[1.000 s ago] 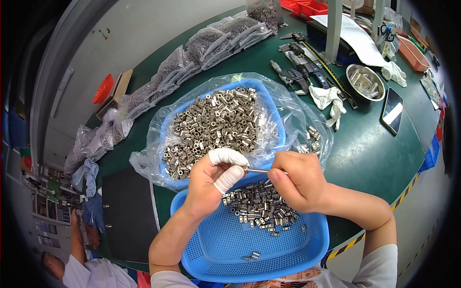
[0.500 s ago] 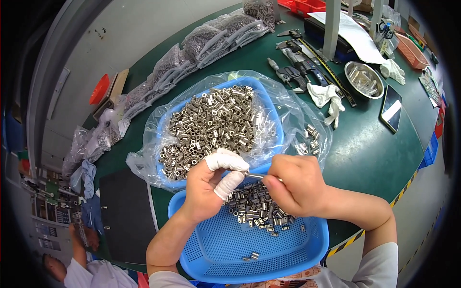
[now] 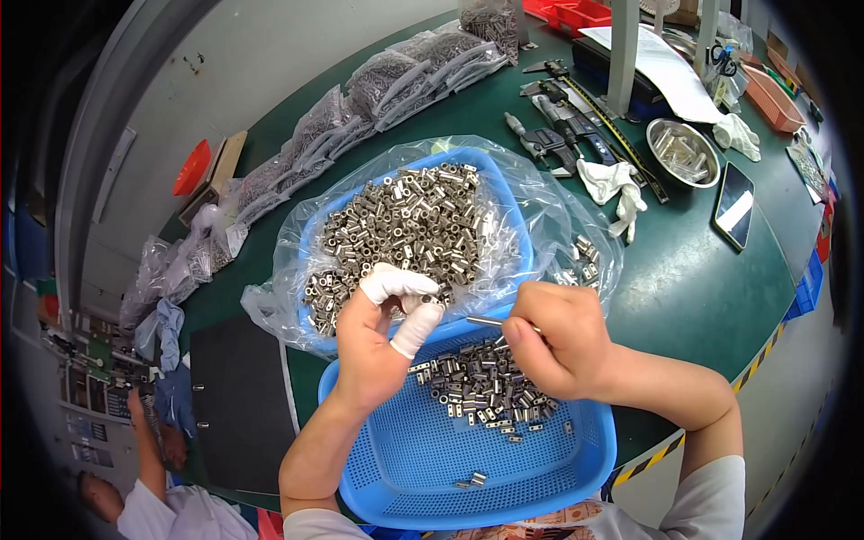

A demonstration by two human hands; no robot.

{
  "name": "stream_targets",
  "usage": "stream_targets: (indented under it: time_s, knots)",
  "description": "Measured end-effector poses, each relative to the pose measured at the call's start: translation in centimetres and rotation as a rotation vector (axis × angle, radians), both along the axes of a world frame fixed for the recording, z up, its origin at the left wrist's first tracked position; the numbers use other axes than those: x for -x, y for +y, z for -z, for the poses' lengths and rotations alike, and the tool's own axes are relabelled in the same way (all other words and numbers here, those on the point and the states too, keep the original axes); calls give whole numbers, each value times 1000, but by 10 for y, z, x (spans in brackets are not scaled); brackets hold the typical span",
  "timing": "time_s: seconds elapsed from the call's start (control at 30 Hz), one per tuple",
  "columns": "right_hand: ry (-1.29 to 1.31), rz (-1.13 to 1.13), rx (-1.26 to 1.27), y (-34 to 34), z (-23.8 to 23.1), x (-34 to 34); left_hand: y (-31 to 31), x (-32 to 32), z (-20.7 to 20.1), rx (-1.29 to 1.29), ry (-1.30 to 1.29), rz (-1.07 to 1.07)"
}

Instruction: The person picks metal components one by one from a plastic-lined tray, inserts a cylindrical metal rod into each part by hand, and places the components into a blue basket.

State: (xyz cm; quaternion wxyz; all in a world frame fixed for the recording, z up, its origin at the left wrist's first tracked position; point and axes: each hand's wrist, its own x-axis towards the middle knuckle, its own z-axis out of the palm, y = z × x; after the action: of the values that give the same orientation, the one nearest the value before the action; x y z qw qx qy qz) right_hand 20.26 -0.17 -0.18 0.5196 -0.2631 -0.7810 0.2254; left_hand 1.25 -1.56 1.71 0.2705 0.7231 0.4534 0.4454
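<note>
White finger covers sit on the thumb and fingers of my left hand [image 3: 373,346], which pinches a small metal sleeve [image 3: 430,300] mostly hidden by the fingertips. My right hand [image 3: 562,342] is closed round a thin metal rod [image 3: 486,320], whose tip points left, a short way from the sleeve. Behind both hands, a plastic-lined blue basket [image 3: 500,169] holds a heap of small metal sleeves [image 3: 405,220]. Below them is a blue perforated basket [image 3: 423,472], with more metal sleeves [image 3: 486,387] piled at its far side and a few lying near its front.
Bags of metal parts [image 3: 382,81] line the back of the green table. At the right are calipers [image 3: 585,126], white gloves [image 3: 612,184], a metal bowl [image 3: 682,153] and a phone [image 3: 734,205]. A black folder [image 3: 238,405] lies left. Another person [image 3: 162,504] works at far left.
The rod's tip, earlier at the left fingertips, is now apart from them. My left hand has shifted left and slightly away from me; my right hand has barely moved.
</note>
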Motion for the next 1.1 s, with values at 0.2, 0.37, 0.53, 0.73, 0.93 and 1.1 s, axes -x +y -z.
stream_targets:
  time_s: [0.2,0.37,0.53,0.73,0.93,1.1]
  knots:
    - [50,-3,28,0,1,1,-7,-10,-3,394,-581,212]
    - [39,-11,33,1,1,-1,-7,-11,0,420,-544,245]
    - [35,-22,32,0,0,0,-7,-10,1,409,-550,260]
    - [10,-18,28,0,0,0,-6,-9,3,416,-549,249]
    - [-76,-47,61,-1,0,-1,-6,-8,1,406,-480,254]
    - [-135,-10,55,-4,-4,-1,-6,-8,2,404,-462,226]
